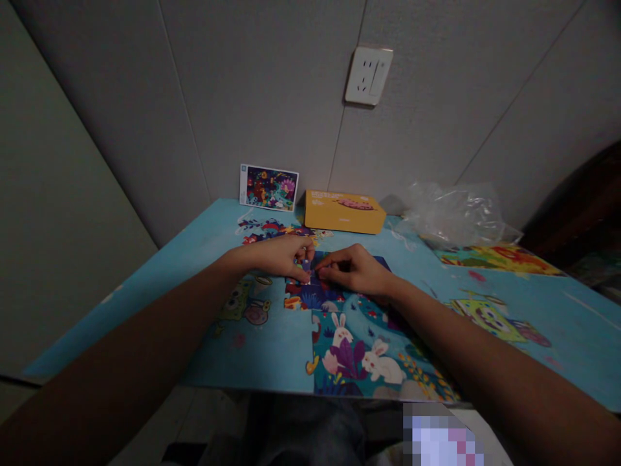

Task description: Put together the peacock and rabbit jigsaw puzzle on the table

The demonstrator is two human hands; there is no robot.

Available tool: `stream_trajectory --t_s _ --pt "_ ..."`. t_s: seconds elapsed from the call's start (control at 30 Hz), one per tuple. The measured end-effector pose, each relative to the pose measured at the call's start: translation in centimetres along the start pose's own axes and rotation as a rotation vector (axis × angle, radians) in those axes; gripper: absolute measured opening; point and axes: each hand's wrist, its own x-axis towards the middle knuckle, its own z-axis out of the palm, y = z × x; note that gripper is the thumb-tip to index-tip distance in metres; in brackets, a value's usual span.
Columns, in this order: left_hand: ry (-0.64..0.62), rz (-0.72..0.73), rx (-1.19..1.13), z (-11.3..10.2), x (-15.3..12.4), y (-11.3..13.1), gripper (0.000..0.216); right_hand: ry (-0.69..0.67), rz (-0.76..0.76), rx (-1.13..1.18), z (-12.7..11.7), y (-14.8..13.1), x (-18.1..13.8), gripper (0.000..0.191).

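A partly assembled jigsaw puzzle (359,349) with white rabbits and purple leaves lies at the near side of the table, its left edge uneven. Over its upper left part, my left hand (286,254) pinches a small purple jigsaw piece (306,266) between thumb and fingers. From the right, my right hand (356,268) comes close, its thumb and forefinger closed at the right side of that piece. The fingers cover part of the join. Several loose jigsaw pieces (252,230) lie beyond my left hand.
A picture card (269,188) leans on the wall beside a yellow box (344,212) at the back. Clear plastic bag (453,210) and a yellow-orange picture sheet (504,260) lie at the right. The blue table (252,369) bears cartoon prints. A wall socket (369,76) is above.
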Motion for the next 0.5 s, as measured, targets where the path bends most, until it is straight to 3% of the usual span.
stream_trajectory --t_s 0.17,0.37,0.5 --pt "-0.004 0.018 0.018 -0.05 -0.07 0.02 0.036 0.083 -0.009 0.01 0.2 -0.75 -0.26 0.028" --pt "-0.021 0.026 -0.068 0.01 -0.09 0.23 0.032 -0.156 -0.151 -0.022 0.68 -0.84 -0.24 0.026" --pt "-0.065 0.021 -0.135 -0.11 -0.1 0.4 0.031 -0.176 -0.149 -0.076 0.84 -0.74 -0.11 0.026"
